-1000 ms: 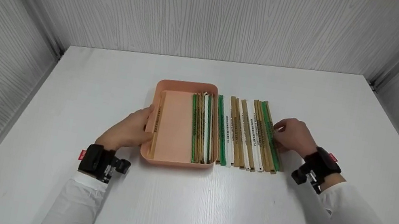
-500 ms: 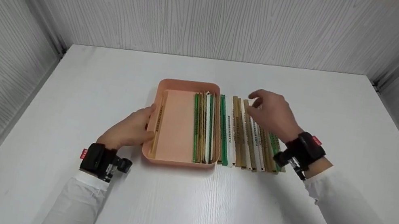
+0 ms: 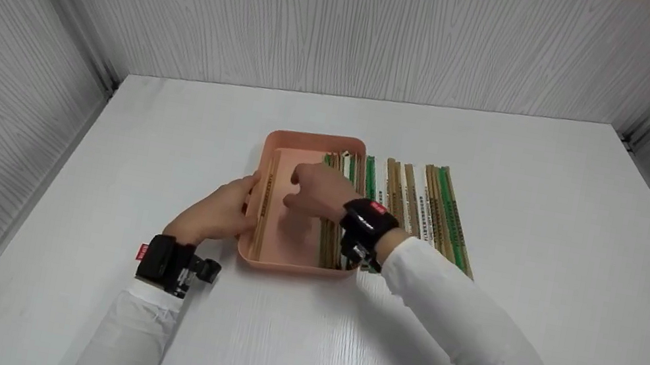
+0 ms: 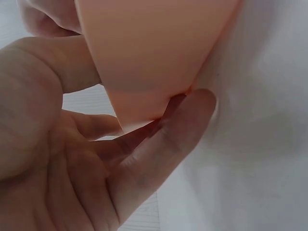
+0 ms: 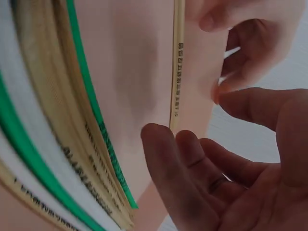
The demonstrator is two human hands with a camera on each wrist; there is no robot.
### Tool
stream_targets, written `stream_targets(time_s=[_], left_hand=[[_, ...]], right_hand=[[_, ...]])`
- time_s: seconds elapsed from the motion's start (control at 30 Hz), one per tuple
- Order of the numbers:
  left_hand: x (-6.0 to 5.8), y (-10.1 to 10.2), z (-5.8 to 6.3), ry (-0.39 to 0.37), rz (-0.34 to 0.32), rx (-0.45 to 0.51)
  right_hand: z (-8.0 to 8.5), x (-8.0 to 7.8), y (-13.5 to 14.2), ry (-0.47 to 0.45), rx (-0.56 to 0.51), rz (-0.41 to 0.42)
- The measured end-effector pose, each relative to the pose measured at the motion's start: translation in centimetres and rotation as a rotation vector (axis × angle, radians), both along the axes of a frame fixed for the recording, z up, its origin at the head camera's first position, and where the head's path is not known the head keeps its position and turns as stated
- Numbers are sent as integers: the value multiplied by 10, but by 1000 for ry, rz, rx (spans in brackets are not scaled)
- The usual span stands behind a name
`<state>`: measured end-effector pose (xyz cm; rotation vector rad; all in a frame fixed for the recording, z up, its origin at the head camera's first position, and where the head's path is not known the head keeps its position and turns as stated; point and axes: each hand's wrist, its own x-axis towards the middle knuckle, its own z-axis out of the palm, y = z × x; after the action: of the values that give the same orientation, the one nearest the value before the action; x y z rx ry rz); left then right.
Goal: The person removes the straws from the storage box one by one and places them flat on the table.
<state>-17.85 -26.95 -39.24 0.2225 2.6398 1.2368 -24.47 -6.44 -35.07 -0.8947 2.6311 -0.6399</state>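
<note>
My left hand (image 3: 216, 213) grips the left wall of a shallow salmon-pink tray (image 3: 296, 269), thumb over the rim and fingers on the outside. In the left wrist view, the fingers curl under the tray's edge (image 4: 144, 57). Over the tray's middle hovers my right hand (image 3: 323, 192), thumb and fingers parted with nothing between them. Along the left wall inside lies one tan paper-wrapped stick (image 5: 177, 72) with black print, just past the right fingertips in the right wrist view. Several green, tan and white wrapped sticks (image 3: 327, 246) lie together at the tray's right side, partly hidden by the right hand.
Right of the tray, a row of similar wrapped sticks (image 3: 452, 218) lies side by side on the white table (image 3: 269, 347); the right forearm covers its near part. Grey wood-grain panels (image 3: 352, 27) enclose the table at the back and sides.
My right hand has left the right end of the row on the table and moved leftward, over the row, to above the tray. The left hand keeps its grip on the tray.
</note>
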Motion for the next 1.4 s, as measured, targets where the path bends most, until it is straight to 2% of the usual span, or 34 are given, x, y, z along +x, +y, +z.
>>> stream_targets(time_s=[0.13,0.3,0.4,0.63,0.8,0.93,1.13,1.27,1.4], left_hand=[[-1,2,-1,23,-14,-11],[0,5,-2,5,-3,-63],[0,7,0,8,-3,-62],[-3,7,4,45,-28,-83],[-4,6,6,62,-35,-93],[-4,6,7,69,-40,-81],[-4,4,4,109,-56,-58],[-4,2,2,87,-59,-17],[-2,-1,1,64,-54,-2]], right_hand=[[-13,-2,-24,-49,64,-17],[-29,-8,-40,28,150,-24],[-31,-10,-44,64,176,-39],[-29,-12,-43,43,197,-60],[-31,-17,-43,-5,147,-77],[-33,-18,-41,3,115,-68],[-21,-12,-26,-32,44,-43],[-4,-6,-7,-53,-95,-47],[17,3,23,-101,-311,-65]])
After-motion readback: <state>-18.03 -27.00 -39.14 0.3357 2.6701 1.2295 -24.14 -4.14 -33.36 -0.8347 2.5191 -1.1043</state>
